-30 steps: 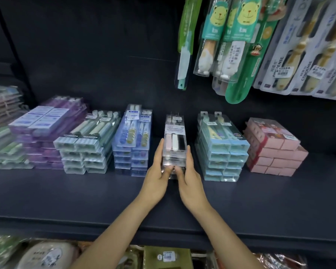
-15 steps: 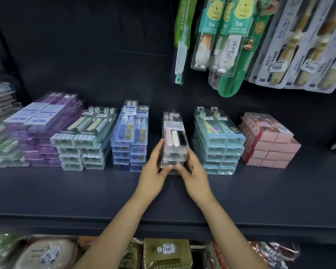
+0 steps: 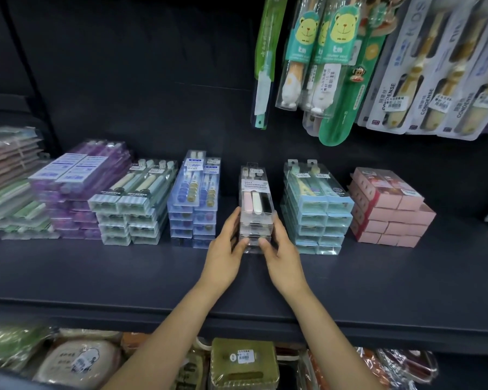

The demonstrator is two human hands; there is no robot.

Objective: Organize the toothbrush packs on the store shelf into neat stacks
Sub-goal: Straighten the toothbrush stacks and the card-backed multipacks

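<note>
A narrow stack of clear toothbrush packs (image 3: 255, 204), labelled "soft toothbrush" with pink, white and black handles, stands mid-shelf. My left hand (image 3: 223, 258) lies against the stack's left side, fingers along it and thumb at its front end. My right hand (image 3: 282, 257) mirrors it on the right side, thumb at the front. Both hands clasp the stack between them. To its left stands a blue pack stack (image 3: 195, 204), to its right a light-blue stack (image 3: 316, 212).
Along the dark shelf (image 3: 124, 274) also sit a striped green stack (image 3: 133, 209), a purple stack (image 3: 76, 190), pink boxes (image 3: 389, 212) and flat packs at far left (image 3: 9, 187). Hanging toothbrush packs (image 3: 330, 57) dangle above right. Goods fill the lower shelf (image 3: 243, 361).
Both hands have stayed clamped on the narrow stack, shifting only slightly along its sides. The view has moved a little closer and upward.
</note>
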